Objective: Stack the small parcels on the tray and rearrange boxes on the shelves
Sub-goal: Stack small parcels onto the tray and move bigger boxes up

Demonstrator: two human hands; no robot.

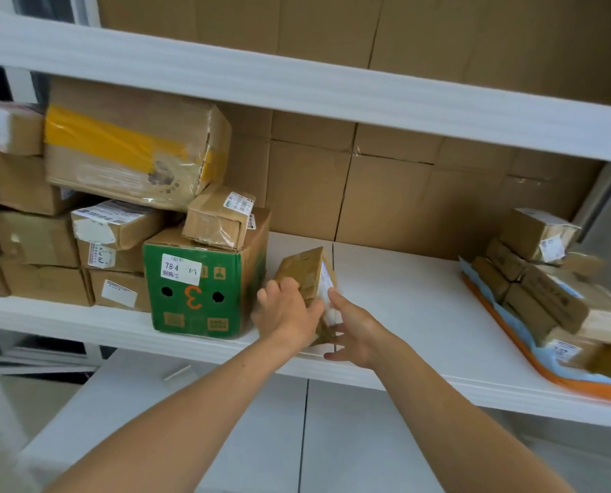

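Both hands are resting on one small brown parcel (306, 270) on the middle shelf (403, 300). Left hand (284, 314) is curling its fingers over the parcel's left face and gripping it. Right hand (352, 330) is lying against the labelled right face, fingers straight, touching rather than clutching. The parcel is standing tilted on the white board, just beside a green box (204, 290) labelled 78-4. A small taped carton (215, 222) is sitting on top of that green box, close under the corner of a larger box with yellow tape (129, 151). More brown cartons (37, 240) are sitting stacked further left. Well apart to the right, an orange tray (596, 391) with a blue liner is carrying stacked small parcels (542, 297). Cardboard sheets (386, 197) are lining the shelf's back.
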